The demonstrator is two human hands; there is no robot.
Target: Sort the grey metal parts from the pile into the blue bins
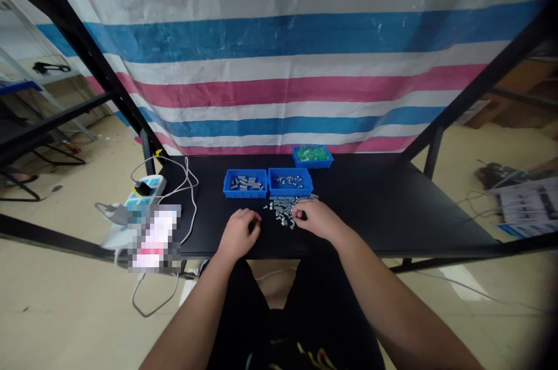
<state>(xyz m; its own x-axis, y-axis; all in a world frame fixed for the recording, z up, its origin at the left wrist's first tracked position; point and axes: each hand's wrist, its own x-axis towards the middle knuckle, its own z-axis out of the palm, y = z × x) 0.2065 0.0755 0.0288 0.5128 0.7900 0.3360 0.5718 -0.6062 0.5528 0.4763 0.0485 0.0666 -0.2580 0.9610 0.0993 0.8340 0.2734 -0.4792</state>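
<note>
A pile of small silvery screws and metal posts (282,211) lies loose on the black table in front of the blue trays. My right hand (318,216) is at the pile's right side, thumb and fingers drawn together in a pinch; whatever is between the tips is too small to make out. To the left of the pile, my left hand (239,233) rests by the table's front edge. Its fingers are loosely curled, with a gap between thumb and forefinger and nothing visible in it. One small screw (265,207) lies apart, between the left hand and the pile.
Behind the pile stand a blue tray of metal posts (225,189) and a blue tray of screws (271,191). A third blue tray (314,165) holds green pieces farther back. At left are a power strip (153,185), cables and a blurred phone-like screen (154,239).
</note>
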